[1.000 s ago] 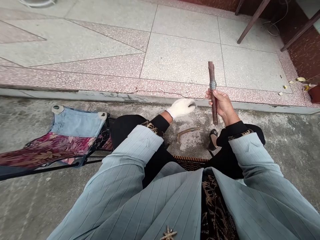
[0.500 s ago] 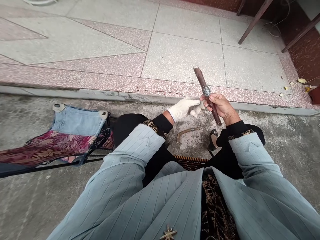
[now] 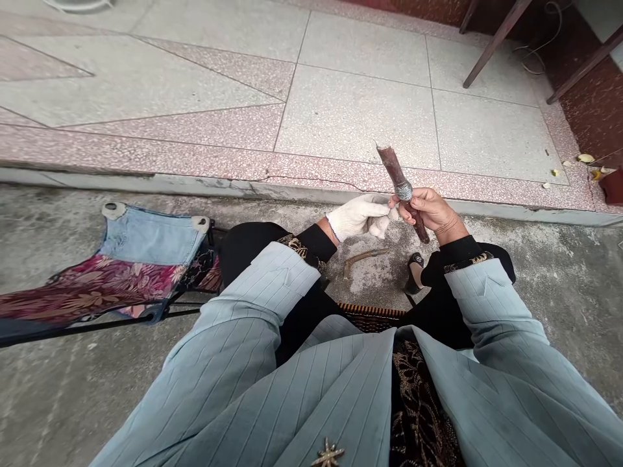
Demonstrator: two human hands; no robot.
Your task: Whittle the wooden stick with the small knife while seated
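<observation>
My right hand (image 3: 433,209) closes round a left-leaning stick (image 3: 393,167); my left hand (image 3: 359,216) half-curls beside it, grip unclear.

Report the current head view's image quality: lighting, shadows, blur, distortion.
Head view: soft, even light, no hard shadows on the grey concrete ground; the background behind the slender brown wooden legs looks darker. Same head view: the wire-bound brown wooden stick is fairly sharp; wide-angle distortion stretches the maroon floral fabric chair at left.
</observation>
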